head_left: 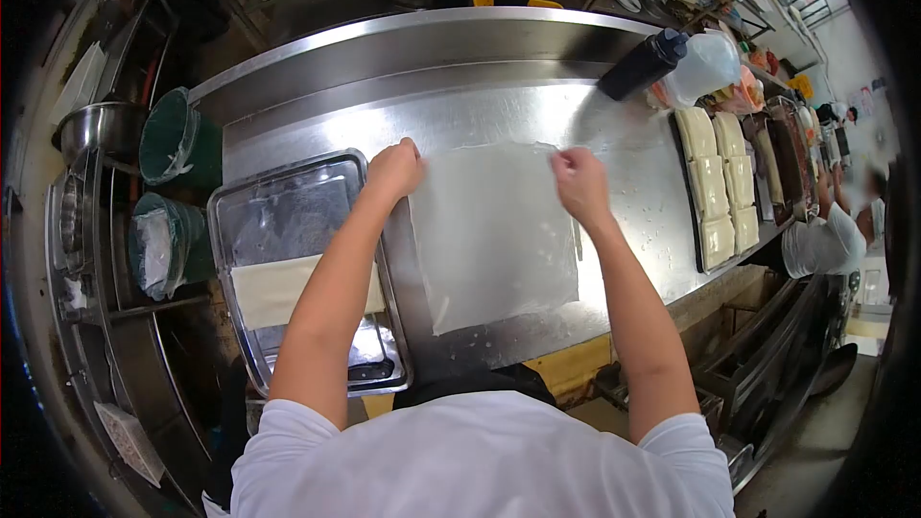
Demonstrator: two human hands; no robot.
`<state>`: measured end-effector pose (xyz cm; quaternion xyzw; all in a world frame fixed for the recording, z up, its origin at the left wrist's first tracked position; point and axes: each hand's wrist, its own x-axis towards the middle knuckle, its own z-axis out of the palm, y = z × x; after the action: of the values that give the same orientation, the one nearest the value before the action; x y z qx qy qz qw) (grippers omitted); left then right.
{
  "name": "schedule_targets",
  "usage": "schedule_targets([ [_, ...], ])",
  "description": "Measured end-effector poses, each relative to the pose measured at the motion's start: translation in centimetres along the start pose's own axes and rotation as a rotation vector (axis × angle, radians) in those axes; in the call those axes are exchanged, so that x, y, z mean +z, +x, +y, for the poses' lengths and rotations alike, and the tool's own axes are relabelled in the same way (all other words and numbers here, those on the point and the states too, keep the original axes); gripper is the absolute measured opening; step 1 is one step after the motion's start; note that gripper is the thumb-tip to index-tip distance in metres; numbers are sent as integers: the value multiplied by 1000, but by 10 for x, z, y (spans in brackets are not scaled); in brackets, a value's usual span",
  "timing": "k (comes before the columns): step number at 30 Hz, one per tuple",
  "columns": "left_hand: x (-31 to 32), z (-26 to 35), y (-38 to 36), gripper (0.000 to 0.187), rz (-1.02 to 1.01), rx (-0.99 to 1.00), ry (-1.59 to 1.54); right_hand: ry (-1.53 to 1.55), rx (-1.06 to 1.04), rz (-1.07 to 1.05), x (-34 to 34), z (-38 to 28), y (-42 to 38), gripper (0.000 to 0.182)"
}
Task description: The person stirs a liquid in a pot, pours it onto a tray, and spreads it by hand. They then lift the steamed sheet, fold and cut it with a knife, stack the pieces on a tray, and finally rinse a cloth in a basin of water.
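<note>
A thin, translucent whitish sheet (pixel 494 240), roughly square, is spread flat over the steel table in front of me. My left hand (pixel 396 173) is closed at its far left corner, fingers pinched together. At the far right corner my right hand (pixel 582 184) is also closed, thumb and fingers gripping the edge. To the left, partly under my left forearm, sits a shiny metal tray (pixel 288 201). A flat, cream-coloured rectangular slab (pixel 273 293) lies across that tray, its middle hidden by my arm.
A dark tray at the right edge holds several pale pillow-like blocks (pixel 710 187) in two rows. Near the back stand a black bottle (pixel 643 64) and a clear plastic container (pixel 705 67). Green-lined bins (pixel 177 149) stand at the left. Another person (pixel 830 240) works at far right.
</note>
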<state>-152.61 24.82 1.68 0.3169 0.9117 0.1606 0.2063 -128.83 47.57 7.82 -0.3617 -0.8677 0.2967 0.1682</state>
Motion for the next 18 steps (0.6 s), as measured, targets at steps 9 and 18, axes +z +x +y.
schedule_targets([
  [9, 9, -21, 12, 36, -111, -80, -551, -41, -166, -476, 92, -115, 70, 29],
  [18, -17, 8, -2, 36, -100, -105, -163, -185, -315, -932, 160, -129, 99, 38],
])
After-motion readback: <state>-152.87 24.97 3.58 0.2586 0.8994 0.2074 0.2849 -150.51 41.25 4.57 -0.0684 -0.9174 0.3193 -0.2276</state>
